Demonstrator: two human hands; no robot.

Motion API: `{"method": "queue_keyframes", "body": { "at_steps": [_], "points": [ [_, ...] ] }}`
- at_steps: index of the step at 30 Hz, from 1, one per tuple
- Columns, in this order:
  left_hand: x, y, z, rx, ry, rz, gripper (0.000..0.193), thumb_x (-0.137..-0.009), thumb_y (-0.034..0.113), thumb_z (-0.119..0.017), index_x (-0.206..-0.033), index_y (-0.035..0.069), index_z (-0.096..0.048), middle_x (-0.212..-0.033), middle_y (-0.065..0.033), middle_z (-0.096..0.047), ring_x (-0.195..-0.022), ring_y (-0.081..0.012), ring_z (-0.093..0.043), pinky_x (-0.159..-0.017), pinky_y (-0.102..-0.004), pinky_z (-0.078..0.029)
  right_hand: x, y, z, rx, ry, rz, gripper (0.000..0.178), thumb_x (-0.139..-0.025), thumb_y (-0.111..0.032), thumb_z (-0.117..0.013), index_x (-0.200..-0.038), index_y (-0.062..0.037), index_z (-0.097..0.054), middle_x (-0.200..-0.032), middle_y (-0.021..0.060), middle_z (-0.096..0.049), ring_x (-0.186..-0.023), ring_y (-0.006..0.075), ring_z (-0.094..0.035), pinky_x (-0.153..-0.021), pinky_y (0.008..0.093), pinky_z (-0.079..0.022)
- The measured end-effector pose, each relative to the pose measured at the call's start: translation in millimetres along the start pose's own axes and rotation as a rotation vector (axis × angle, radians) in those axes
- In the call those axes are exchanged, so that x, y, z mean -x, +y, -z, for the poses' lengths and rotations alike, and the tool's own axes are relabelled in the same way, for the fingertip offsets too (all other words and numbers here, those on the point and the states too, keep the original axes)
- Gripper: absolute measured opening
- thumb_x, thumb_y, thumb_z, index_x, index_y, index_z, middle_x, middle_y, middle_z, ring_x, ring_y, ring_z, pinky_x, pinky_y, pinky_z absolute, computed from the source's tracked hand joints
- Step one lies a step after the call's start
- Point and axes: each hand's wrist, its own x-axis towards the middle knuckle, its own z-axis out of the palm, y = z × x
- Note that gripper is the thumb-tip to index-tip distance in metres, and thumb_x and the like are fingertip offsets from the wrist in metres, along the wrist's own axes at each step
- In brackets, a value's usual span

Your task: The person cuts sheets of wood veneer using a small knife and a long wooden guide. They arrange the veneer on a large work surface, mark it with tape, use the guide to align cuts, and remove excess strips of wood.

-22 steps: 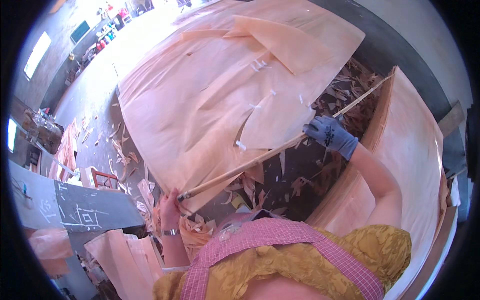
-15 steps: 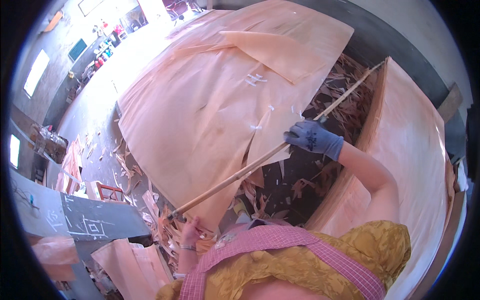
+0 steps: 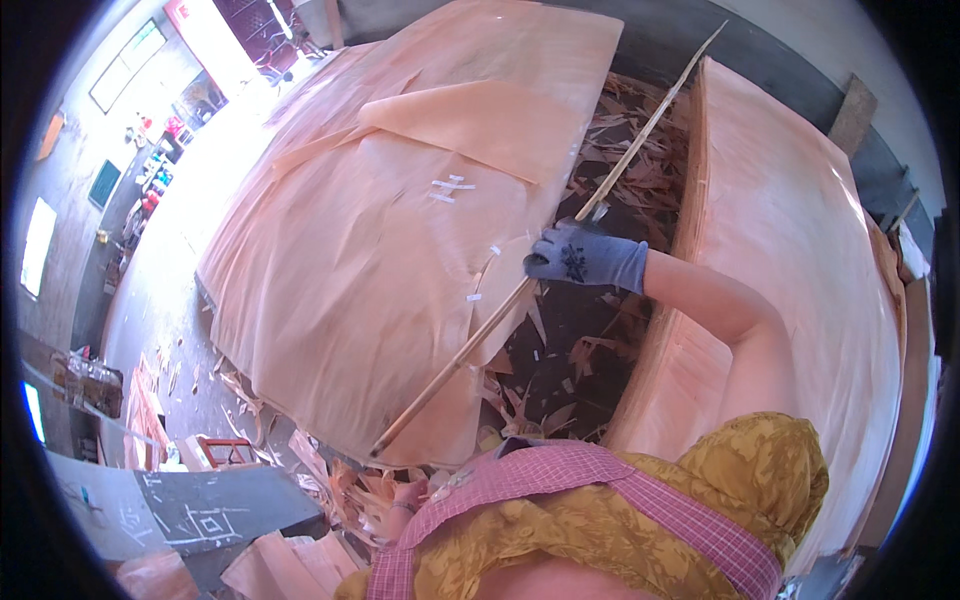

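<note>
A long thin wooden stick (image 3: 450, 370) slants over a large stack of pale pinkish wood veneer sheets (image 3: 340, 260), its lower end at the stack's near edge. My right hand (image 3: 580, 254), in a blue-grey glove, is closed around the stick about midway. Beyond the glove, the stick's far part crosses the gap between two stacks. A small dark piece (image 3: 599, 212) shows beside the stick there; its kind is unclear. My bare left hand (image 3: 408, 495) is low by the near edge, among veneer scraps, partly hidden by the pink checked apron (image 3: 520, 475). Its fingers do not show clearly.
A second tall veneer stack (image 3: 790, 230) stands to my right. Torn veneer strips (image 3: 620, 150) litter the floor between the stacks. White tape pieces (image 3: 453, 184) and a loose folded sheet (image 3: 455, 120) lie on the left stack. At lower left is a grey board (image 3: 220, 510) with white markings.
The stick has swung steeper, its far end now higher in view. My gloved right hand appears further left. My left hand is lower and more hidden. The whole view has shifted.
</note>
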Motion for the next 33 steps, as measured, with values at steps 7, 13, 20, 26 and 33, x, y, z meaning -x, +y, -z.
{"method": "queue_keyframes", "body": {
  "at_steps": [7, 13, 20, 26, 33],
  "points": [
    [72.8, 122.8, -40.2, -0.327, -0.22, -0.363, 0.015, -0.095, 0.018, -0.061, -0.085, 0.007, -0.058, -0.067, 0.0006, -0.054, -0.053, -0.0097, -0.051, -0.045, -0.0231, -0.04, 134.0, 130.3, -9.8, -0.244, -0.015, -0.484, 0.011, -0.087, -0.013, -0.057, -0.097, -0.0082, -0.06, -0.085, 0.0058, -0.058, -0.082, 0.0253, -0.06, -0.075, 0.0355, -0.051],
    [68.1, 251.8, -102.2, -0.288, -0.262, -0.513, 0.026, -0.095, 0.023, -0.063, -0.111, 0.002, -0.063, -0.087, -0.0022, -0.064, -0.076, -0.0099, -0.059, -0.06, -0.022, -0.048, 374.8, 190.9, 72.6, 0.541, -0.459, -0.603, 0.025, -0.085, -0.008, -0.054, -0.107, -0.0176, -0.063, -0.132, 0.007, -0.056, -0.11, 0.0249, -0.055, -0.097, 0.0408, -0.041],
    [30.2, 419.3, -237.4, -0.746, 0.008, -1.13, 0.043, -0.089, 0.022, -0.066, -0.125, 0.001, -0.057, -0.116, -0.0145, -0.065, -0.103, -0.0246, -0.063, -0.088, -0.0377, -0.049, 541.8, 40.5, 40.1, 0.249, -0.912, -0.901, 0.032, -0.093, -0.028, -0.054, -0.114, -0.006, -0.063, -0.109, 0.0114, -0.062, -0.104, 0.0289, -0.056, -0.099, 0.0442, -0.039],
    [-23.3, 558.6, -377.8, -1.172, 0.381, -1.314, 0.071, -0.088, 0.035, -0.063, -0.146, 0.006, -0.035, -0.151, -0.0201, -0.036, -0.139, -0.0345, -0.034, -0.114, -0.0506, -0.024, 662.9, -55.5, 63.4, 0.386, -1.426, -0.646, 0.06, -0.09, -0.038, -0.058, -0.144, -0.018, -0.042, -0.15, 0.0063, -0.037, -0.126, 0.0266, -0.047, -0.109, 0.0502, -0.032],
    [-39.6, 631.8, -451.9, -1.338, 0.658, -1.096, 0.08, -0.088, 0.046, -0.059, -0.151, 0.009, -0.027, -0.156, -0.0193, -0.028, -0.146, -0.035, -0.021, -0.117, -0.0582, -0.011, 697.4, 49.2, -7.1, -0.209, -2.467, -1.158, 0.042, -0.095, -0.044, -0.052, -0.131, -0.0224, -0.061, -0.138, 0.0034, -0.057, -0.127, 0.0252, -0.051, -0.098, 0.0548, -0.039]
  ]
}}
